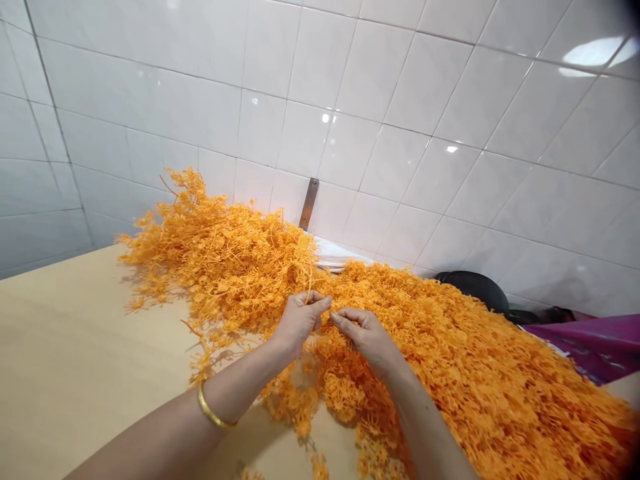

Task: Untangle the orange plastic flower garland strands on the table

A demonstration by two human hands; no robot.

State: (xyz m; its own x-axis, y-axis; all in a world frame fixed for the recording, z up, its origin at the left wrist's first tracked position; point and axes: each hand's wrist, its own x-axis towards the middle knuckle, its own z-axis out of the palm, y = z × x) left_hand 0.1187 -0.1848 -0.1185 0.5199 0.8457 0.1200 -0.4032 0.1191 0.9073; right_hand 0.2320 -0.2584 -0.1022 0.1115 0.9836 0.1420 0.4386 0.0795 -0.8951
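Observation:
My left hand (296, 325) is closed, with thumb and forefinger pinched on a thin orange plastic flower stem (309, 283) that sticks up past the knuckles. Close beside it, almost fingertip to fingertip, my right hand (370, 339) is closed in a pinch too. What sits between its fingertips is too small to make out. Both hands are over the middle of a long heap of orange artificial flowers. The left pile (225, 260) shows more bare stems, while the right pile (475, 360) is dense with small blossoms. Some loose sprigs (300, 413) lie below my wrists.
Under the heap is a pale wooden tabletop (90, 347), set against a white tiled wall (310, 80). A metal bracket (309, 203) is fixed to the wall. Behind the flowers are white sheeting (337, 253), a black round object (475, 288) and a purple bag (595, 343).

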